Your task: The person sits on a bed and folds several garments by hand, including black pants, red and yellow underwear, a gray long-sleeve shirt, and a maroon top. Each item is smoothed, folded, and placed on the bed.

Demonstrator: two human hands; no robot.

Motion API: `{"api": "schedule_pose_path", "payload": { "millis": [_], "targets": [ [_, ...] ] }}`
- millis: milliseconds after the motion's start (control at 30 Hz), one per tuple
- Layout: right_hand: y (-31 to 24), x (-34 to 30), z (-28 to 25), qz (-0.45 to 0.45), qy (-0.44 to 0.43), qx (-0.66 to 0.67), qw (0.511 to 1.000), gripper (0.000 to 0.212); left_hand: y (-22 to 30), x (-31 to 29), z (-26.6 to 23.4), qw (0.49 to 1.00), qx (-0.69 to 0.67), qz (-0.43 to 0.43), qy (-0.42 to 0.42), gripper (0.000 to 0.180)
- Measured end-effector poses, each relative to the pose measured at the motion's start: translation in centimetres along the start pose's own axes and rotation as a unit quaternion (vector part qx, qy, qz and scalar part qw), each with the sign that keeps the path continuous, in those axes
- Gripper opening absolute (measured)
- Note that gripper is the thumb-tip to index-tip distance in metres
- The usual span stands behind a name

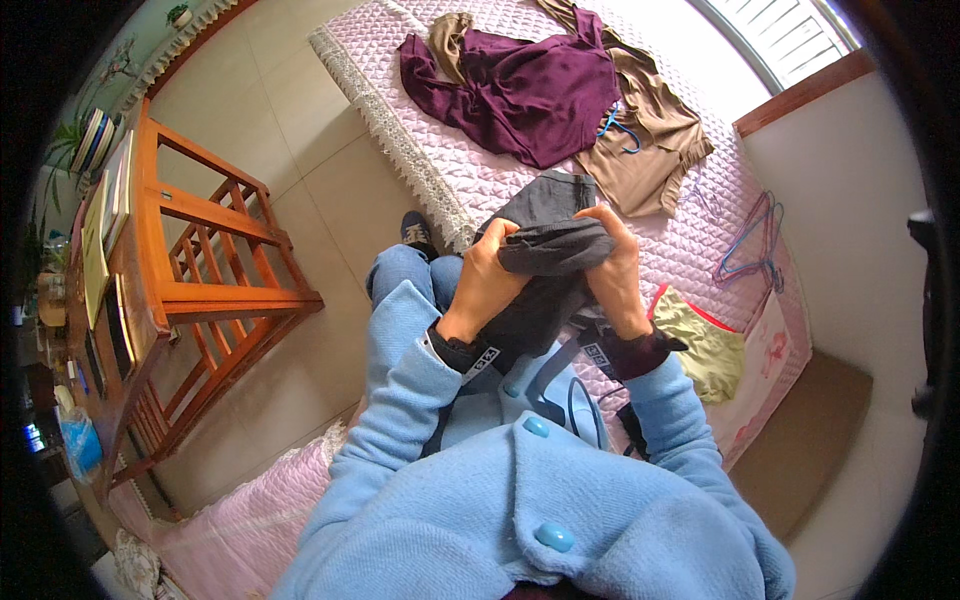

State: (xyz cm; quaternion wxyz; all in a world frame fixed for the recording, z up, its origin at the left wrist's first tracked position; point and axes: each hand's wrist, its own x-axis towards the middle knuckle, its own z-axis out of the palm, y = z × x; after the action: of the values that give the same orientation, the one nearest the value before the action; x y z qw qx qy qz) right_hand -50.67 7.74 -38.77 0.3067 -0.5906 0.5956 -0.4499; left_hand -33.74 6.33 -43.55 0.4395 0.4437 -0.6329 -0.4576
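My left hand (pixel 482 284) and my right hand (pixel 621 272) grip a dark grey cloth garment (pixel 552 248) between them, fingers closed on its bunched edge. Part of it spreads beyond my hands toward the bed, and more hangs down over my lap. Its exact kind does not show. Farther off, a maroon long-sleeved top (pixel 530 95) lies over a tan garment (pixel 650 135) on the pink quilted bedspread (pixel 405 125). A blue hanger (pixel 624 128) pokes out from under the top. Right of my right hand rests a yellow-green garment (pixel 702 345) with a red edge.
Pink and blue hangers (pixel 752 245) lie by the bed's right side, near the white wall (pixel 840 190). On the left stand an orange-brown wooden chair (pixel 235 297) and a desk (pixel 135 340) with books and a blue container (pixel 80 440). Tiled floor (pixel 335 215) runs between chair and bed.
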Motion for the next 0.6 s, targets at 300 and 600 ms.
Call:
{"api": "schedule_pose_path", "payload": {
  "millis": [300, 600],
  "targets": [
    [0.2, 1.9, -1.2, 0.116, -0.245, 0.108, 0.956, 0.029, -0.8, 1.0, -1.8, 0.898, -0.38, -0.161, -0.156, 0.023],
    [3.7, 3.3, 0.5, 0.025, -0.242, 0.115, 0.963, 0.019, 1.0, 0.1, -1.1, 0.677, -0.662, -0.252, -0.202, 0.062]
  ]
}}
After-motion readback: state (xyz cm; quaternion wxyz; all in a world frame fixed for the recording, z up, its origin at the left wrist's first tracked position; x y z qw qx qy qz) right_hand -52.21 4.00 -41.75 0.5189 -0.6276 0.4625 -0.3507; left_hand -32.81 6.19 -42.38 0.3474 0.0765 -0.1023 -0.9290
